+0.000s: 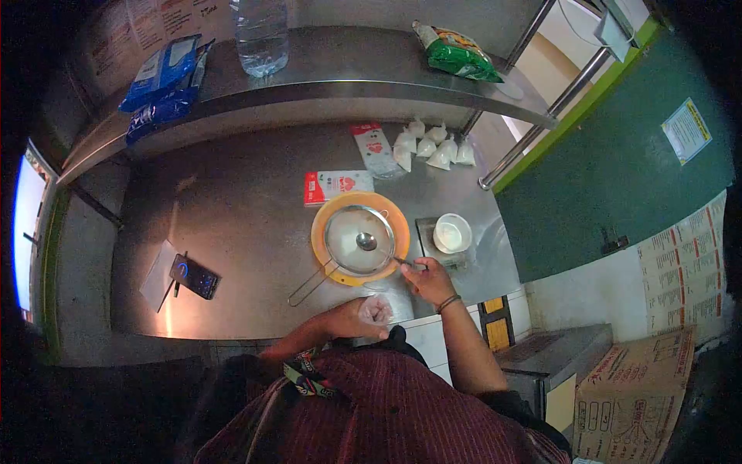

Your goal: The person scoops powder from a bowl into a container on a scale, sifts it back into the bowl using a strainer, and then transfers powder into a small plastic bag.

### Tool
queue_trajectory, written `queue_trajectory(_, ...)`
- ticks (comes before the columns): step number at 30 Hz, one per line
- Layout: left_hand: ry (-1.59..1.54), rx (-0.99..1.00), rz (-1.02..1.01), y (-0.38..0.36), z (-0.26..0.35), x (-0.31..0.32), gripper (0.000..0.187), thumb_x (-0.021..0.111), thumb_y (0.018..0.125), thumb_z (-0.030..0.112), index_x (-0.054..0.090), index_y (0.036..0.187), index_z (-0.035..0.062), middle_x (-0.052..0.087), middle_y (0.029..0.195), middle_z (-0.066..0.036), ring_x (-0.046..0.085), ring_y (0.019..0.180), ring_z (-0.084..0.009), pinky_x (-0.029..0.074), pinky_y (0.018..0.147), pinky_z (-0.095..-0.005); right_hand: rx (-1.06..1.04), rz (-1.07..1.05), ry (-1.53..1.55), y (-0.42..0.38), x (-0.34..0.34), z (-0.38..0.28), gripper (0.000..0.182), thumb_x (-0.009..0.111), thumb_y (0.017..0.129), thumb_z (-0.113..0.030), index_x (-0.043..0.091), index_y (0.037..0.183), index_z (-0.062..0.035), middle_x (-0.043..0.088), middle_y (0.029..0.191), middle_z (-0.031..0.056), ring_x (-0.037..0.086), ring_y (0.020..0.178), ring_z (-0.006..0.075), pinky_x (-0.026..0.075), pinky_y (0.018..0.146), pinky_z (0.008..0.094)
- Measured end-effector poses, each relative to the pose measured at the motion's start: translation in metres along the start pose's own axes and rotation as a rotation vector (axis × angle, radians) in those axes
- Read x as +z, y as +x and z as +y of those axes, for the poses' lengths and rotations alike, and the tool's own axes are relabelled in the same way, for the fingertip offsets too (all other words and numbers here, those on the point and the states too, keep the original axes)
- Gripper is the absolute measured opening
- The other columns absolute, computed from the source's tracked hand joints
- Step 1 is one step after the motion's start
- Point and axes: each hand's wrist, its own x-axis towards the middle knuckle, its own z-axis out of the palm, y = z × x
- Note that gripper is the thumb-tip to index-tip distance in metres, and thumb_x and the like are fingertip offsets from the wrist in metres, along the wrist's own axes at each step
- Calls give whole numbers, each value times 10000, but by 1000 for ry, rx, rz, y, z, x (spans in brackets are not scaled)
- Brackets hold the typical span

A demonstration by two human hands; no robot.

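My right hand is closed on the handle of a metal spoon, whose bowl is over the mesh of a round strainer. The strainer rests on an orange-yellow basin, its wire handle sticking out toward the lower left. White stuff shows in the strainer. Close to my body, my left hand is wrapped round a small clear plastic bag. A white tub stands on a flat scale-like device to the right of the basin.
Behind the basin lie two red-and-white packs and several knotted bags of white powder. A phone lies at left on the steel table. The shelf above holds a water bottle, blue packets and a green packet.
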Motion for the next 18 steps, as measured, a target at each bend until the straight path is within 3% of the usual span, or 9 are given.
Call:
queue_trajectory(1, -79, -24, 32, -8, -3, 0, 385, 837, 845, 59, 507, 1038, 105, 519, 894, 45, 558, 844, -91, 511, 794, -298, -2, -5, -1, 2, 9, 1, 472, 799, 911, -309, 583, 1164, 25, 701, 857, 58, 643, 648, 118, 515, 571, 283)
queue_trajectory(3, -69, 5, 75, -22, -12, -1, 394, 847, 846, 112, 531, 1081, 96, 519, 916, 49, 528, 864, -80, 471, 790, -276, 23, 114, 426, 7, 22, 1, 473, 812, 899, -300, 603, 1169, 26, 701, 827, 55, 623, 588, 120, 493, 510, 287)
queue_trajectory(7, 3, -43, 202, -44, -4, 3, 417, 853, 854, 162, 552, 1131, 85, 503, 927, 61, 484, 876, -64, 421, 781, -245, 36, 92, 469, 19, 28, 6, 418, 840, 874, -331, 675, 1067, 1, 688, 781, 36, 618, 608, 76, 461, 473, 241)
queue_trajectory(9, 16, -31, 194, -46, -12, -1, 412, 851, 855, 163, 555, 1131, 87, 499, 923, 64, 484, 872, -67, 422, 788, -245, -95, 86, 78, 19, 24, 3, 328, 811, 894, -319, 713, 962, -13, 717, 767, 79, 669, 633, 147, 502, 518, 303)
queue_trajectory(10, 30, -19, 180, -48, -12, -1, 407, 848, 857, 165, 558, 1131, 89, 495, 919, 67, 483, 869, -69, 424, 794, -246, -97, 80, 75, 18, 22, -1, 328, 811, 894, -319, 713, 962, -13, 717, 767, 79, 669, 633, 147, 502, 518, 303)
queue_trajectory(12, 18, -21, 189, -50, -14, 0, 396, 840, 864, 176, 564, 1133, 90, 498, 926, 60, 488, 881, -78, 428, 812, -254, -375, 130, -510, 15, 16, -7, 340, 773, 900, -335, 712, 1021, -24, 753, 857, 146, 736, 765, 269, 574, 676, 412)
queue_trajectory(13, 9, -23, 191, -50, -9, 3, 385, 833, 871, 188, 570, 1135, 90, 502, 932, 53, 494, 893, -87, 432, 830, -261, -378, 127, -511, 13, 14, -7, 340, 773, 900, -335, 712, 1021, -24, 753, 857, 146, 736, 765, 269, 574, 676, 412)
queue_trajectory(15, 136, 3, 254, -51, 1, 10, 347, 822, 879, 180, 566, 1098, 98, 493, 911, 60, 480, 860, -76, 421, 786, -259, -438, 167, -558, 10, 13, -10, 284, 724, 943, -314, 700, 967, -32, 720, 813, 178, 710, 764, 357, 547, 685, 447)
queue_trajectory(18, 226, 19, 314, -55, 12, 18, 325, 814, 889, 185, 559, 1073, 104, 486, 899, 61, 468, 839, -67, 412, 750, -260, -466, 260, -553, -5, 12, -23, 260, 706, 957, -304, 675, 950, -46, 721, 813, 173, 711, 765, 366, 548, 677, 459)
